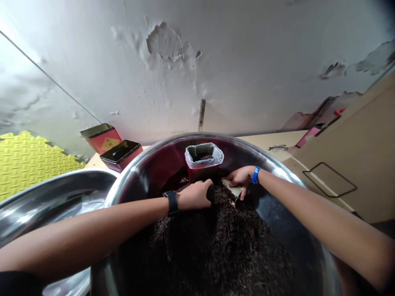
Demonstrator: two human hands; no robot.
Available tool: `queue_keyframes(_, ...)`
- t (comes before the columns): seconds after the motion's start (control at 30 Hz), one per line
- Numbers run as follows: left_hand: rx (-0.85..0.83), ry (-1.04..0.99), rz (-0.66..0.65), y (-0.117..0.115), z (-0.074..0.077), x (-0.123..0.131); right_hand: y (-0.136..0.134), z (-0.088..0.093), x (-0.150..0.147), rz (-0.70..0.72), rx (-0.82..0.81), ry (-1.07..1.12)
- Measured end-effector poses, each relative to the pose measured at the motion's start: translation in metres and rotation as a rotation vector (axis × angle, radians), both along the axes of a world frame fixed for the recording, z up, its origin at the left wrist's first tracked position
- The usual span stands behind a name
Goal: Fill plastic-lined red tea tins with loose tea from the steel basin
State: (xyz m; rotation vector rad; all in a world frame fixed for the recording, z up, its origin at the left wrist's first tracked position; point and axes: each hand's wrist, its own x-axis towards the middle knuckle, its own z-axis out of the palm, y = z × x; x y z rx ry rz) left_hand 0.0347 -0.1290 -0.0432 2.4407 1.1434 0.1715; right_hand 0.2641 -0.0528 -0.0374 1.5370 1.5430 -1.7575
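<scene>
Left hand (194, 195) is sunk in a heap of dark tea leaves (216, 242) at the fingers; fingers hidden, so can't tell if it's closed. Black watch (172, 202) on that wrist. Right hand (242, 179) is half open, fingers down on a pale flat piece (232, 187) at the heap's edge; can't tell if gripping it. Blue wristband (255, 175) on that wrist.

Heap sits in a big steel basin (129, 174). Red bin (200, 174) lined with a clear bag (203, 156) stands in the basin just past the hands, some leaves inside.

Second steel basin (52, 205) to the left. Beyond: red-and-gold tin (101, 138), dark-lidded tin (121, 154), glasses (277, 148), yellow foam mat (31, 164). Cardboard box (345, 152) on the right.
</scene>
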Motion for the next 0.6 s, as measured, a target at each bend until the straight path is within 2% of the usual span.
queue_keyframes(0.1,0.030,-0.104,0.020,-0.001,0.002,0.005,-0.006,-0.009,-0.011,0.052,-0.054,0.061)
queue_keyframes(0.2,0.066,-0.161,0.039,0.000,0.003,0.006,-0.010,-0.016,-0.023,0.064,0.008,0.058)
queue_keyframes(0.43,0.114,-0.235,0.040,0.011,0.002,0.006,-0.015,-0.008,-0.029,0.110,0.037,0.090)
queue_keyframes(0.53,0.101,-0.199,0.027,0.014,0.012,0.005,-0.014,-0.009,-0.029,0.160,0.052,0.069)
queue_keyframes(0.6,0.047,-0.074,0.009,0.015,0.025,-0.001,-0.010,-0.012,-0.030,0.197,0.092,0.020)
